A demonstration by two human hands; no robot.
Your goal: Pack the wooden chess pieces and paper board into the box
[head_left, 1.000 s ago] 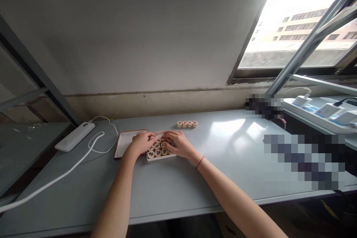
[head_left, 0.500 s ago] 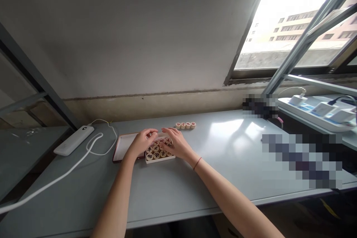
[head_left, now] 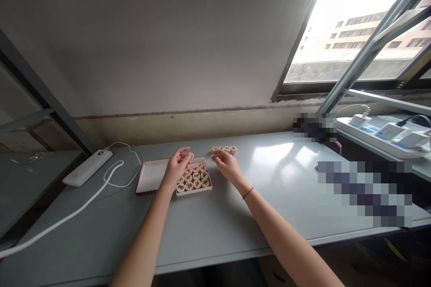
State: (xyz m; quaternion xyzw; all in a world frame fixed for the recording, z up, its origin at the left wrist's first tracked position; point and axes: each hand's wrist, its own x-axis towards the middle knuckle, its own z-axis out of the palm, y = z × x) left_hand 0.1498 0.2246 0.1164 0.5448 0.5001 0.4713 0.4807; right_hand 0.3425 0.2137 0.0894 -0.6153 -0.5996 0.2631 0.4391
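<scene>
A small white box (head_left: 193, 191) on the grey desk holds several round wooden chess pieces (head_left: 195, 178) with red and black characters. My left hand (head_left: 177, 168) hovers over the box's far left corner, its fingers pinched on one piece (head_left: 190, 155). My right hand (head_left: 228, 165) is just right of the box, fingers closed on another piece (head_left: 213, 158), close to a short row of pieces (head_left: 225, 149) lying on the desk. The box's red-edged lid (head_left: 150, 177) lies open-side-up beside the box on the left.
A white power bank (head_left: 88, 168) with a looping white cable (head_left: 114, 175) lies at the left. A white power strip with plugged chargers (head_left: 387, 134) sits at the right under the window. The desk's front edge (head_left: 235, 258) runs below my forearms.
Both hands have lifted off the pieces in the box. My right hand moved right and away toward the row on the desk; my left hand rose to the box's far corner with a piece.
</scene>
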